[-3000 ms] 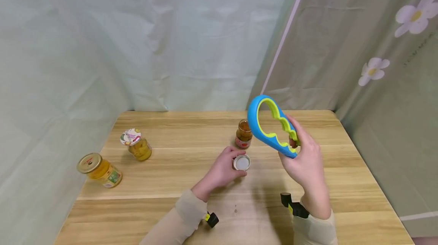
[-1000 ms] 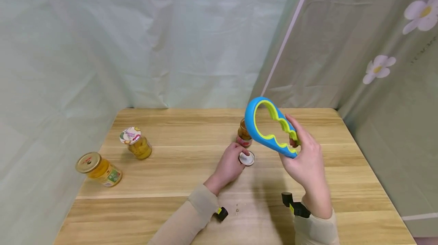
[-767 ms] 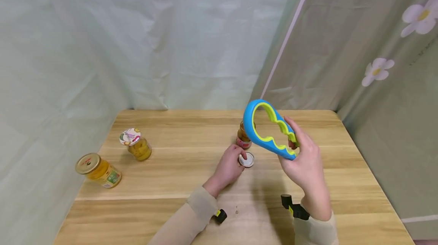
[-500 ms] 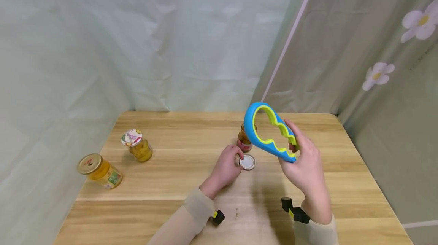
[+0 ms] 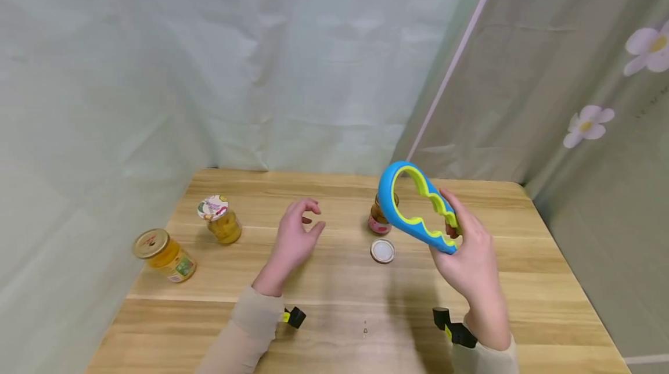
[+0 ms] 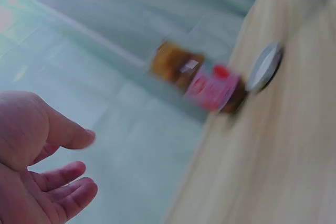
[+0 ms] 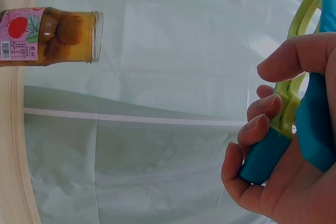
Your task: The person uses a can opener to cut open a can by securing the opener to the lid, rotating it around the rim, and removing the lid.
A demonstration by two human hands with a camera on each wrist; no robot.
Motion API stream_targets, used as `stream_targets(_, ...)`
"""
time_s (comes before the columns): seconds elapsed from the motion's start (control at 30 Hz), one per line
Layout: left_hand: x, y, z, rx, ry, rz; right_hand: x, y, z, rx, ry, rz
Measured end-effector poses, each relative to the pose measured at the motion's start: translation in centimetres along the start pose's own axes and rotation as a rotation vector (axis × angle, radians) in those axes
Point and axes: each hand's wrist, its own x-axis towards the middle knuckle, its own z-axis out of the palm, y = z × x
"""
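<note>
My right hand (image 5: pixel 468 249) grips a blue and lime-green jar opener (image 5: pixel 391 200) by its handle ends and holds it up over the table. Behind the opener's loop stands an uncapped glass jar (image 5: pixel 377 224) with a pink label, partly hidden in the head view; the right wrist view shows round brown fruit in liquid inside. In front of that jar a lid (image 5: pixel 383 251) lies on the wood with its pale inside up. My left hand (image 5: pixel 295 234) hovers left of the lid, fingers loosely bent and nothing between them.
Two capped jars of yellow fruit stand at the left: one with a patterned white lid (image 5: pixel 213 207), one with a gold lid (image 5: pixel 151 244). Small drops (image 5: pixel 365 330) lie on the wooden table (image 5: pixel 324 316) near the front. A pale curtain (image 5: pixel 334 72) hangs behind.
My left hand has let go of the lid and moved left, away from it. The lid stays on the table near the open jar. My right hand keeps holding the jar opener.
</note>
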Motion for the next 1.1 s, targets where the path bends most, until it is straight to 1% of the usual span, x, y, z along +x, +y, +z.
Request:
stream_targets(0.13, -0.1, -0.7, -3.6, 0.023, 0.136, 0.021, -0.2, 0.0, -0.1, -0.004, -0.005, 0.005)
stream_targets(0.3, -0.3, -1.1, -7.8, 0.08, 0.358, 0.046, -0.4, 0.0, -0.1, -0.008, -0.003, 0.002)
stream_targets(0.4, -0.3, -1.1, -9.6, 0.094, 0.468, 0.033, -0.4, -0.1, 0.0, -0.014, -0.002, -0.001)
stream_targets(0.47, -0.3, -1.1, -10.5, 0.089, 0.512, 0.012, -0.4, -0.1, 0.0, -0.014, -0.003, -0.004)
stream_targets(0.53, -0.2, -1.2, -11.0, 0.091, 0.541, -0.013, -0.3, -0.1, 0.0, -0.015, -0.004, -0.007)
stream_targets(0.73, -0.2, -1.9, -12.1, 0.089, 0.599, -0.023, -0.1, -0.2, 0.0, -0.019, -0.022, -0.007)
stream_targets(0.8, -0.3, -2.0, -12.3, 0.082, 0.615, -0.038, -0.1, -0.3, 0.0, -0.018, -0.025, -0.002)
stream_targets(0.93, -0.8, -2.3, -12.8, 0.073, 0.634, -0.09, 0.0, -0.4, 0.0, -0.013, -0.024, -0.007)
stream_targets(1.1, -0.8, -2.9, -13.2, 0.08, 0.639, -0.12, 0.2, -0.5, 0.0, -0.008, -0.016, -0.023)
